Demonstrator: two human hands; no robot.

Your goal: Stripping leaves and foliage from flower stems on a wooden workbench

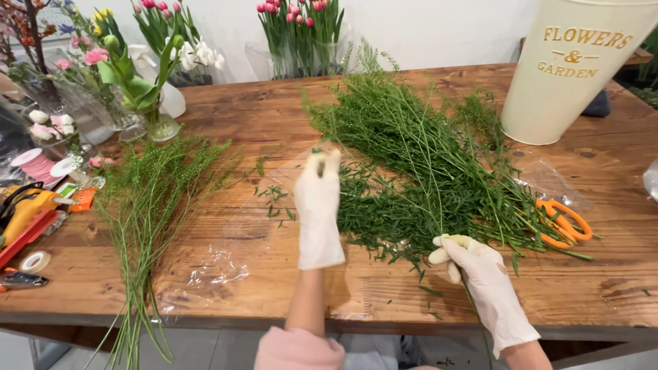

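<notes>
Greenery stems (439, 171) lie in a loose fan across the wooden table (288, 109), spreading from the person's right hand up toward the cream bucket (569, 75) at the far right. The right hand (473, 264), in a white glove, is curled closed around the lower end of one thin stem at the near foot of that fan, pinching it between thumb and fingers. The left hand (319, 205), also gloved, is raised just left of the fan with its fingers drawn together at the top; something small and dark shows at the fingertips, perhaps a bit of leaf or stem, though whether it is truly gripped cannot be told.

Orange-handled scissors (563, 223) rest on the right edge of the fan, partly under the foliage. Loose leaf scraps (277, 202) lie scattered left of the fan, and a second, paler bundle of stems (147, 205) lies farther left, its ends hanging past the table's near edge. Behind the fan stand pink tulips (301, 27).

To strip a stem like this cleanly, it seems best to keep the right-hand pinch firm and low, hold the stem taut, and slide the other hand's closed fingers along it in one smooth pull, clear of the pile so neighbouring sprigs do not snag.
</notes>
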